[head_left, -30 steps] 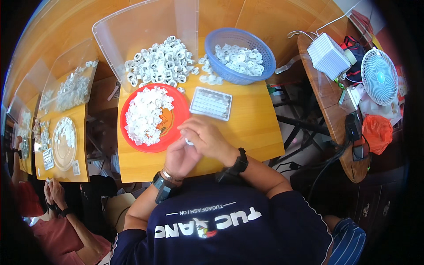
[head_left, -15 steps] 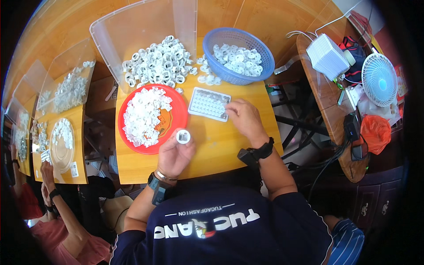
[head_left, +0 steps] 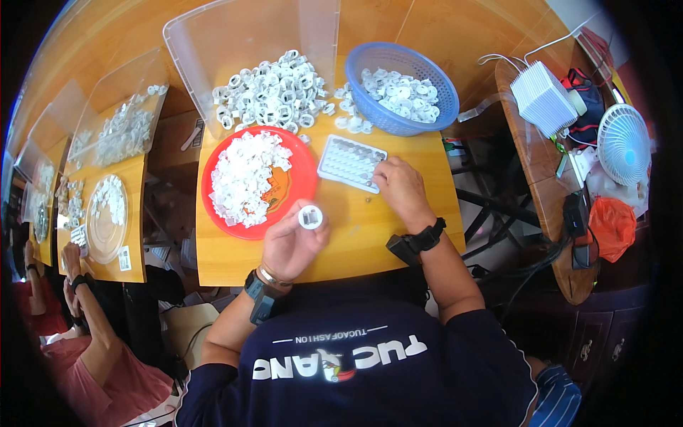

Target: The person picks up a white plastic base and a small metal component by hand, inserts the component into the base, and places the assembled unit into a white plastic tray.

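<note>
My left hand [head_left: 293,245] is closed round a white round plastic part [head_left: 310,217] with a square opening in its face, just off the near right rim of the red plate [head_left: 307,160]. At the right edge of a white tray [head_left: 329,173] with rows of small round pieces, my right hand [head_left: 403,191] has its fingertips pinched together. Whatever lies between those fingertips is too small to make out. The plate bears a heap of small white plastic pieces [head_left: 245,167].
Behind the plate, white ring-shaped parts [head_left: 274,96] are piled before a clear plastic bin [head_left: 252,35]. A blue basket [head_left: 442,78] of white discs stands at the back right. A fan [head_left: 624,146] is on the side table [head_left: 530,164]. Other people work at tables on the left.
The whole view has shifted, so the table things sit farther right in the picture. Both hands keep nearly the same places beside the plate and the tray.
</note>
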The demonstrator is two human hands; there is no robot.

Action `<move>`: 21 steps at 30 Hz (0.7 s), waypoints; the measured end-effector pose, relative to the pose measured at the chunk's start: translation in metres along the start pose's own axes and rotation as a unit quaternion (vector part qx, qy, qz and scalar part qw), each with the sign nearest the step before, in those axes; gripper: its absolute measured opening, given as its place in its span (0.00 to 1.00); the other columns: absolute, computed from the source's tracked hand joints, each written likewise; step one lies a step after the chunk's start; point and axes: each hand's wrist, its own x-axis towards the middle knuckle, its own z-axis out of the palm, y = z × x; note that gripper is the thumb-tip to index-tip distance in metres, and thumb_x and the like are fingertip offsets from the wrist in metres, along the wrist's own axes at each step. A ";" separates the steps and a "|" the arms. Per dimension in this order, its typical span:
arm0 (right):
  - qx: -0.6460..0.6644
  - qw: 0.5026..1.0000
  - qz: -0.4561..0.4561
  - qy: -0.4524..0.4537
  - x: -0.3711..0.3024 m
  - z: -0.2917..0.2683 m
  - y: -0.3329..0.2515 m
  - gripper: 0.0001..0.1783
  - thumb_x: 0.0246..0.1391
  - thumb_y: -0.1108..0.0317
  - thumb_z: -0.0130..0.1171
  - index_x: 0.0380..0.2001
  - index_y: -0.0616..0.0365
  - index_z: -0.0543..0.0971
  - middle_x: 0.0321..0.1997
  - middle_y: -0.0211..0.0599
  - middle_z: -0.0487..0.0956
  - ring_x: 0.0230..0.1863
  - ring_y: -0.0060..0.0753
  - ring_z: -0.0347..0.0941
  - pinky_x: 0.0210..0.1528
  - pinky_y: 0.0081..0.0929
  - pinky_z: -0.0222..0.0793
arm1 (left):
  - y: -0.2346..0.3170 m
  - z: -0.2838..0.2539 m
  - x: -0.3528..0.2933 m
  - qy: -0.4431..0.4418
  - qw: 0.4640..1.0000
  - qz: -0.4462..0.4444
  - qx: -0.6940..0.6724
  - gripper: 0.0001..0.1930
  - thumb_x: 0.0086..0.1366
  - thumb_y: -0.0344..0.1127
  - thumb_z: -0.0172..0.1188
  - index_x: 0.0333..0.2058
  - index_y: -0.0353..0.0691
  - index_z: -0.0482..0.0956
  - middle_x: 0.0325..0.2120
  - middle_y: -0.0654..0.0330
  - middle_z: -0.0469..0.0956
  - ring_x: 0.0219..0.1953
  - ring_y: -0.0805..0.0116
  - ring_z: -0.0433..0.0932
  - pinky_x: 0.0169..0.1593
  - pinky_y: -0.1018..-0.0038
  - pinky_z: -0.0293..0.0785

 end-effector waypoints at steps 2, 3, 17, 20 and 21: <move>-0.003 1.000 -0.016 0.020 0.000 0.005 0.004 0.05 0.49 0.68 0.60 0.27 0.58 0.78 0.31 0.42 0.76 0.38 0.47 0.73 0.39 0.40 0.68 | -0.001 -0.001 0.001 -0.005 1.000 -0.009 -0.002 0.13 0.63 0.38 0.56 0.42 0.39 0.70 0.35 0.58 0.73 0.38 0.67 0.70 0.45 0.72 0.67; -0.003 1.000 -0.016 0.019 0.001 0.008 0.006 0.05 0.49 0.68 0.60 0.27 0.58 0.78 0.31 0.42 0.76 0.38 0.47 0.73 0.39 0.40 0.68 | -0.001 -0.001 0.002 -0.005 1.000 -0.008 -0.003 0.13 0.63 0.38 0.56 0.42 0.39 0.70 0.35 0.58 0.73 0.38 0.67 0.70 0.45 0.72 0.67; 0.508 0.852 0.122 -0.024 -0.016 0.003 0.010 0.05 0.55 0.74 0.57 0.35 0.63 0.76 0.30 0.31 0.78 0.31 0.21 0.73 0.35 0.20 0.69 | -0.007 -0.010 0.004 0.037 0.999 -0.028 0.017 0.11 0.64 0.38 0.55 0.41 0.39 0.70 0.33 0.59 0.73 0.35 0.67 0.71 0.41 0.72 0.68; 0.592 0.793 0.136 -0.051 -0.024 -0.010 -0.022 0.03 0.53 0.76 0.58 0.33 0.62 0.77 0.28 0.26 0.77 0.31 0.15 0.71 0.36 0.16 0.67 | -0.013 -0.010 0.005 0.055 0.998 -0.024 0.030 0.13 0.65 0.42 0.52 0.41 0.39 0.69 0.30 0.54 0.71 0.32 0.63 0.71 0.37 0.72 0.67; 0.593 0.792 0.136 -0.052 -0.026 -0.011 -0.029 0.03 0.53 0.76 0.58 0.33 0.62 0.77 0.28 0.26 0.77 0.31 0.15 0.71 0.36 0.16 0.67 | -0.015 -0.009 0.005 0.057 0.998 -0.022 0.031 0.13 0.65 0.42 0.52 0.41 0.39 0.69 0.30 0.54 0.71 0.32 0.63 0.71 0.37 0.72 0.67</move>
